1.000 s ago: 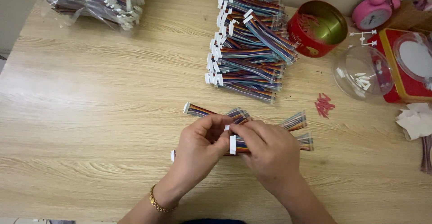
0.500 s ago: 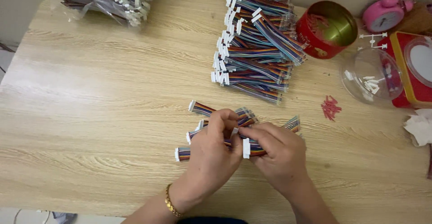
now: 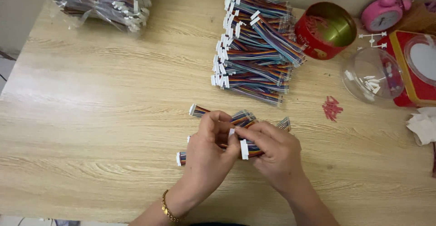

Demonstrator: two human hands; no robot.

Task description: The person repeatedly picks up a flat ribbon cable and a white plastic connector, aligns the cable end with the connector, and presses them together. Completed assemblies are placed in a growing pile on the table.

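Observation:
My left hand [image 3: 210,154] and my right hand [image 3: 274,155] meet over the near middle of the wooden table [image 3: 100,117]. Together they pinch a short multicoloured ribbon cable with a white connector [image 3: 244,149] at its end. A few loose cables of the same kind [image 3: 200,111] lie under and just beyond my fingers, partly hidden by them. A gold bracelet [image 3: 167,210] circles my left wrist.
A stacked pile of the same cables [image 3: 254,49] lies beyond my hands. A clear bag of more cables [image 3: 104,1] sits far left. To the right are a red round tin [image 3: 324,30], a clear plastic bowl [image 3: 372,74], small red bits [image 3: 331,108], a pink clock [image 3: 386,12], a red box [image 3: 420,67] and crumpled tissue [image 3: 422,126].
My hands stay together on the cable, the fingers shifting slightly along it. The camera has tipped a little, so everything sits slightly lower in view.

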